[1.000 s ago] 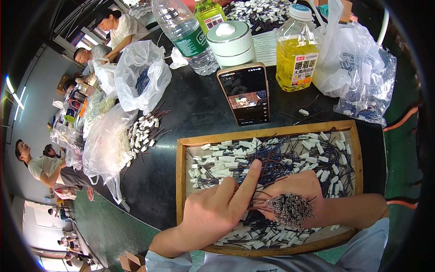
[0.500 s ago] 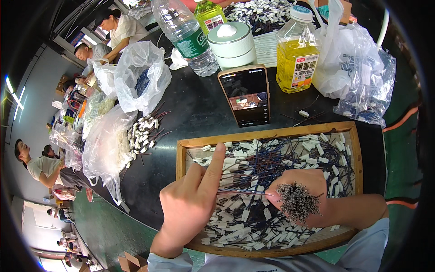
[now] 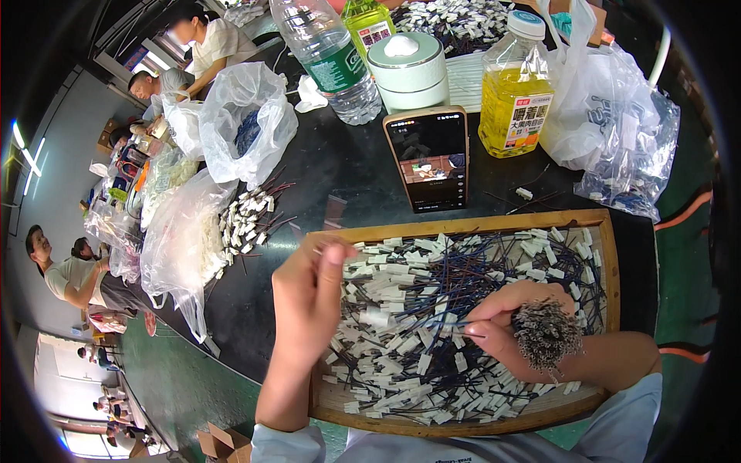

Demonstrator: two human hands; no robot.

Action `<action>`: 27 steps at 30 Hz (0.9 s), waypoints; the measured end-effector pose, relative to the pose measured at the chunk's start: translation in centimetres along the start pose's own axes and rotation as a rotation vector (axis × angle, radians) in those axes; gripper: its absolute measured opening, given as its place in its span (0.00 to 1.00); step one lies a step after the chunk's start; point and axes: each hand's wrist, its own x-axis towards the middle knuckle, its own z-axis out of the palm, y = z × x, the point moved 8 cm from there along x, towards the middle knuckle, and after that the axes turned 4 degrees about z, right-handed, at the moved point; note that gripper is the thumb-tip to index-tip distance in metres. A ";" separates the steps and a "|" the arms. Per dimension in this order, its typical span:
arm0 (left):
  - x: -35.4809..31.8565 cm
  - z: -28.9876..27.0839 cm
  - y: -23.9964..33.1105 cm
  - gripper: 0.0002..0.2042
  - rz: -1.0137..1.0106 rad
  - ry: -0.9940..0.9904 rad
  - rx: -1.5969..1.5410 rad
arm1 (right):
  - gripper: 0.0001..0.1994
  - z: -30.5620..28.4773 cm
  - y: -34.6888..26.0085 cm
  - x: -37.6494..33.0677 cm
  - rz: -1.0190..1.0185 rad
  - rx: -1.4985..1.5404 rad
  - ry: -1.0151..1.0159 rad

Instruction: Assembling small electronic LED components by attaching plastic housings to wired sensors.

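- Wire bundle (image 3: pixel 546 333), cut ends facing us: above the right half of the wooden tray (image 3: pixel 509 221), clamped in our right hand (image 3: pixel 519 296), which also pinches a thin wire (image 3: pixel 448 324).
- Our hands are apart; our left hand (image 3: pixel 305 289) is at the tray's left rim, too blurred for us to tell whether it holds anything.
- White connectors (image 3: pixel 455 401) on dark wires fill the tray, and our forearms block parts of its left and right sides.
- Beyond the tray, on the black surface (image 3: pixel 332 158), we see a propped phone (image 3: pixel 428 166), then a lidded jar (image 3: pixel 407 77) and a yellow drink bottle (image 3: pixel 513 108).
- Left of the tray: a loose connector pile (image 3: pixel 251 224) and plastic bags (image 3: pixel 247 127).
- Half a second earlier, our left index finger pointed out over the tray; now that hand is curled, and the bundle has shifted slightly right.
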 end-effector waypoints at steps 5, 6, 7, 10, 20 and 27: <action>-0.2 1.5 -2.4 0.14 -0.539 0.029 -1.000 | 0.10 2.2 1.9 0.0 0.252 0.362 -0.143; -0.2 2.1 -2.6 0.13 -0.562 -0.026 -1.200 | 0.10 1.6 1.2 0.3 0.185 0.262 -0.097; -0.3 2.6 -2.7 0.12 -0.583 -0.083 -1.399 | 0.09 1.1 0.5 0.4 0.119 0.162 -0.052; -0.2 2.8 -3.2 0.10 -0.549 -0.121 -1.455 | 0.08 0.9 1.7 -0.2 0.296 0.398 0.008; -0.5 4.0 -1.6 0.09 -0.609 -0.108 -1.473 | 0.13 0.4 0.9 0.2 -0.053 0.544 -0.012; -0.7 4.4 -0.3 0.08 -0.491 -0.178 -1.284 | 0.06 1.3 3.1 -0.4 0.499 0.415 0.049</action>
